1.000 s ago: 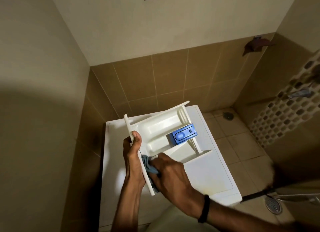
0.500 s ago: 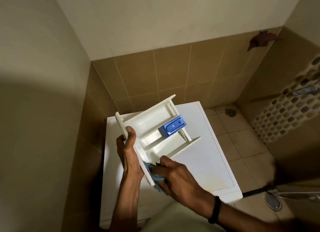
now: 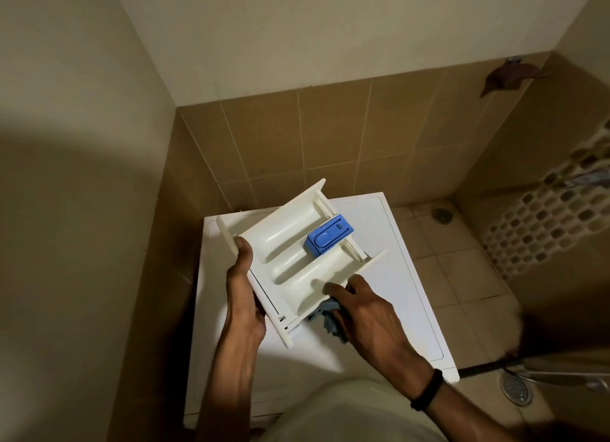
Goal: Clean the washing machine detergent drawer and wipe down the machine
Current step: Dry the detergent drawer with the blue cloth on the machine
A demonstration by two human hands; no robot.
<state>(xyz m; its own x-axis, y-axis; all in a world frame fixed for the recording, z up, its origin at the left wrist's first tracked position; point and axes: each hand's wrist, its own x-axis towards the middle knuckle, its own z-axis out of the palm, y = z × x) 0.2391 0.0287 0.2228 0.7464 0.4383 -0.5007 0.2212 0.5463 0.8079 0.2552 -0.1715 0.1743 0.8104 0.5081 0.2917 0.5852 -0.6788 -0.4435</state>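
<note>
White plastic catches most of the light: the detergent drawer (image 3: 280,240) is held tilted over the washing machine (image 3: 396,276), which serves as the worktop. The drawer's flat front panel points to eight o'clock and its open back end to two o'clock. Three moulded compartments face up. A blue insert (image 3: 330,238) sits in the middle one, toward the two o'clock end.

The left grip (image 3: 242,296) is clamped on the drawer at its front panel, with the thumb lying along the inner face and the fingers hidden behind. The right grip (image 3: 369,313) is at five o'clock of the drawer, closed round a bunched blue cloth (image 3: 330,319) and pressed against the outside of the near side wall. One fingertip (image 3: 328,288) reaches over that wall's rim. Part of the cloth hangs loose below the hand, above the machine top. A black wristband (image 3: 427,390) circles the right wrist.

Brown wall tiles (image 3: 330,138) stand behind the machine at twelve o'clock. Out at three o'clock is a mosaic wall (image 3: 544,227). A round floor drain (image 3: 516,389) lies on the tiled floor at four o'clock, and a smaller one (image 3: 441,214) is in the far corner at one o'clock. Something dark brown (image 3: 508,78) hangs high on the wall, though I cannot tell what it is.
</note>
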